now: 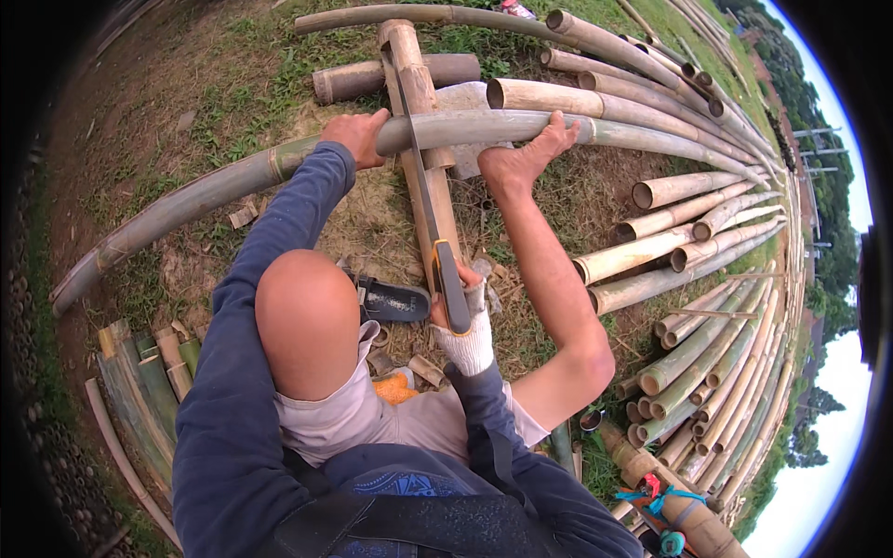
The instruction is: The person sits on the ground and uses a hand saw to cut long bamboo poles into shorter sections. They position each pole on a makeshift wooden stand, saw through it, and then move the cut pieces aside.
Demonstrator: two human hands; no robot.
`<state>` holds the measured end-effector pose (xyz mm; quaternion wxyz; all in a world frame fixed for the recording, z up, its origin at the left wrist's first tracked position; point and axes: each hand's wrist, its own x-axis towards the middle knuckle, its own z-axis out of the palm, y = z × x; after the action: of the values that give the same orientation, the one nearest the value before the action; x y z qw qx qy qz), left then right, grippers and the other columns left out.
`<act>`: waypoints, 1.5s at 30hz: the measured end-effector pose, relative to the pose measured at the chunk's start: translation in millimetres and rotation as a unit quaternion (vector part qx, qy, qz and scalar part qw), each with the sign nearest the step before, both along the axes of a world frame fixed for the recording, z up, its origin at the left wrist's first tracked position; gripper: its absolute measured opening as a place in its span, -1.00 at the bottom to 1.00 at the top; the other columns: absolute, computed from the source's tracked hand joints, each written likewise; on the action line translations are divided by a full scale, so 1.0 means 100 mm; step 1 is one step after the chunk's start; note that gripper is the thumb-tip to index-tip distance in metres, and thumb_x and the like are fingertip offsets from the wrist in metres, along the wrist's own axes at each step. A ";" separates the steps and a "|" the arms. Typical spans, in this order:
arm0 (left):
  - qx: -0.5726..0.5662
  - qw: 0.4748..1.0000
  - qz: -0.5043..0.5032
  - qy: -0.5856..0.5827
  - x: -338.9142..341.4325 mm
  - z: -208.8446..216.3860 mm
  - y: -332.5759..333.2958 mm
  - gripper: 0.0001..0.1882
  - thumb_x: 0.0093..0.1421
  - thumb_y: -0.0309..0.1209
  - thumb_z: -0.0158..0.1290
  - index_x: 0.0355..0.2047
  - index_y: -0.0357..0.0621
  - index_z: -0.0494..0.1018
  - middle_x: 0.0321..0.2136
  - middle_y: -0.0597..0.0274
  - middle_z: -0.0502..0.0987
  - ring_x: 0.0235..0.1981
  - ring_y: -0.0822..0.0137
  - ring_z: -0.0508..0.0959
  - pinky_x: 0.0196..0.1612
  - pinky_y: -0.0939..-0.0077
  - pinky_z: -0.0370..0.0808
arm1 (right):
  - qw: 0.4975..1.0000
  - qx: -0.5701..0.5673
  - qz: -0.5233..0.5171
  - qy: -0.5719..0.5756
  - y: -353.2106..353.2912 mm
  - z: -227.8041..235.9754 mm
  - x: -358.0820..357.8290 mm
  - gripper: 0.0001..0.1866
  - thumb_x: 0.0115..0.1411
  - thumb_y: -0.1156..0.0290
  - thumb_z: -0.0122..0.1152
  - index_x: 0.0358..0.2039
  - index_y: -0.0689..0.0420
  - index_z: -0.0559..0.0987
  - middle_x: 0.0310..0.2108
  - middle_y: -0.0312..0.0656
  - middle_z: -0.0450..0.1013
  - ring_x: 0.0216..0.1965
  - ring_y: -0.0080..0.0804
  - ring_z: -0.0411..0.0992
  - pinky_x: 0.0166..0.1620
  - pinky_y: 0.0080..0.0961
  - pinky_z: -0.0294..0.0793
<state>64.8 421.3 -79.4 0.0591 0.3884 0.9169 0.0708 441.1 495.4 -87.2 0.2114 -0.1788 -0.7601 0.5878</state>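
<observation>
A left hand (356, 139) clasps a bamboo pole (465, 127) lying across a bamboo support (445, 216) while the gloved right hand (468, 339) grips a saw (451, 286); likely stiff and slick, the pole seems best held beside the blade.

The work area is outdoors. Bare brown soil (139, 139) forms the ground at upper left, bordering patches of green grass (321, 46). Dense green trees (834, 186) stand along the right rim, below pale, partly clouded sky (854, 372). Daylight illuminates the site.
</observation>
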 end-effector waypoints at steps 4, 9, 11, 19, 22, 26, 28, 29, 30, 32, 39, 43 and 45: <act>-0.006 1.000 -0.001 -0.010 -0.05 -0.05 0.01 -0.21 0.06 -0.04 0.43 0.23 0.01 0.38 -0.08 -0.01 0.70 -0.07 -0.05 0.72 0.03 0.03 0.68 | 0.997 0.063 0.027 0.019 -0.20 0.14 1.25 -0.37 0.30 0.61 0.12 0.38 0.27 0.28 0.11 -0.03 0.47 0.04 -0.39 0.50 0.14 -0.38 0.51; -0.009 1.000 -0.007 0.000 0.03 0.01 -0.02 -0.22 0.05 -0.03 0.44 0.21 0.00 0.39 -0.09 0.01 0.70 -0.11 -0.03 0.74 -0.02 0.05 0.72 | 0.996 0.077 0.047 -0.006 0.31 -0.08 -0.49 -0.44 0.32 0.60 0.15 0.32 0.25 0.33 0.11 -0.04 0.44 0.07 -0.34 0.47 0.18 -0.35 0.47; 0.005 1.000 -0.006 0.018 0.05 0.04 -0.04 -0.22 0.04 -0.03 0.45 0.20 0.00 0.40 -0.09 0.01 0.71 -0.11 -0.02 0.74 -0.02 0.05 0.72 | 0.995 0.073 0.060 0.038 0.50 -0.26 -1.36 -0.47 0.32 0.61 0.17 0.30 0.23 0.36 0.09 -0.06 0.44 0.06 -0.33 0.46 0.17 -0.36 0.47; -0.004 1.000 -0.012 0.011 0.07 -0.07 -0.04 -0.17 0.03 0.02 0.47 0.23 -0.04 0.42 -0.13 -0.06 0.73 -0.11 -0.07 0.75 0.01 0.05 0.69 | 0.997 0.065 0.048 -0.016 -0.02 0.06 0.66 -0.48 0.33 0.52 0.18 0.28 0.23 0.34 0.05 -0.05 0.45 -0.04 -0.35 0.49 0.10 -0.36 0.51; -0.004 1.000 -0.013 0.004 0.05 -0.12 -0.03 -0.14 0.04 0.04 0.47 0.26 -0.02 0.40 -0.12 -0.04 0.72 -0.11 -0.06 0.75 -0.02 0.03 0.70 | 0.997 -0.007 0.033 -0.070 -0.09 0.23 1.22 -0.48 0.34 0.48 0.18 0.27 0.25 0.32 0.04 -0.02 0.47 -0.10 -0.38 0.51 0.03 -0.38 0.55; 0.003 1.000 -0.008 0.004 0.01 -0.13 -0.04 -0.14 0.04 0.03 0.47 0.28 0.02 0.38 -0.08 0.00 0.70 -0.09 -0.07 0.74 -0.04 0.02 0.71 | 0.998 0.026 0.038 -0.045 0.32 -0.06 -0.17 -0.53 0.37 0.54 0.19 0.26 0.21 0.35 0.07 -0.07 0.44 0.00 -0.34 0.47 0.14 -0.32 0.49; 0.017 1.000 -0.005 0.015 0.00 -0.11 -0.04 -0.17 0.03 0.00 0.47 0.24 0.01 0.39 -0.09 0.00 0.70 -0.09 -0.07 0.74 -0.02 0.04 0.70 | 0.996 0.000 0.084 0.021 0.51 -0.25 -1.07 -0.52 0.34 0.58 0.22 0.25 0.21 0.37 0.07 -0.13 0.43 0.02 -0.37 0.45 0.16 -0.35 0.46; 0.017 1.000 -0.003 0.016 0.01 -0.09 -0.06 -0.19 0.03 -0.02 0.47 0.22 0.00 0.40 -0.09 0.00 0.70 -0.09 -0.08 0.74 -0.01 0.04 0.70 | 0.997 -0.030 0.064 0.008 0.58 -0.30 -1.49 -0.51 0.33 0.60 0.23 0.25 0.21 0.38 0.07 -0.16 0.43 0.04 -0.38 0.44 0.18 -0.37 0.45; 0.017 1.000 -0.004 0.013 0.04 -0.07 -0.06 -0.20 0.02 -0.04 0.47 0.21 0.00 0.40 -0.09 -0.01 0.70 -0.08 -0.08 0.73 0.00 0.05 0.69 | 0.993 -0.058 0.083 0.052 0.57 -0.33 -1.49 -0.52 0.33 0.60 0.23 0.24 0.21 0.39 0.06 -0.16 0.43 0.03 -0.40 0.43 0.15 -0.39 0.46; 0.002 1.000 -0.009 0.002 0.04 -0.03 -0.06 -0.22 0.00 -0.06 0.47 0.17 -0.02 0.41 -0.10 -0.02 0.70 -0.07 -0.06 0.73 0.03 0.07 0.68 | 0.993 -0.071 0.089 0.040 0.50 -0.33 -1.34 -0.49 0.32 0.61 0.23 0.26 0.20 0.39 0.08 -0.14 0.44 0.01 -0.43 0.45 0.11 -0.44 0.48; 0.009 1.000 -0.002 0.004 -0.01 -0.05 0.02 -0.22 -0.01 -0.03 0.48 0.15 0.01 0.38 -0.12 -0.02 0.67 -0.09 -0.07 0.72 0.03 0.05 0.68 | 0.987 0.146 0.025 0.059 -0.09 0.05 1.00 -0.34 0.18 0.60 0.18 0.33 0.30 0.33 0.13 -0.07 0.46 -0.03 -0.44 0.50 0.05 -0.48 0.50; 0.015 1.000 0.001 0.008 0.03 -0.04 0.00 -0.22 0.00 -0.04 0.50 0.12 -0.01 0.38 -0.12 -0.02 0.67 -0.07 -0.08 0.71 0.04 0.07 0.67 | 0.997 0.062 0.024 -0.037 0.19 0.13 -0.04 -0.48 0.30 0.52 0.18 0.27 0.26 0.39 0.12 -0.06 0.45 0.11 -0.37 0.44 0.22 -0.43 0.41; 0.009 1.000 0.007 0.003 0.07 0.00 0.00 -0.22 0.00 -0.05 0.50 0.14 -0.01 0.38 -0.11 -0.02 0.67 -0.06 -0.08 0.71 0.06 0.06 0.67 | 0.998 0.039 0.041 0.030 0.34 0.01 -0.98 -0.40 0.31 0.60 0.24 0.36 0.13 0.37 0.11 -0.14 0.50 -0.02 -0.48 0.49 0.10 -0.48 0.51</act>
<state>71.5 421.2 -79.4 0.0525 0.3827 0.9190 0.0787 342.6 529.0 -86.5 0.2167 -0.1208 -0.7826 0.5710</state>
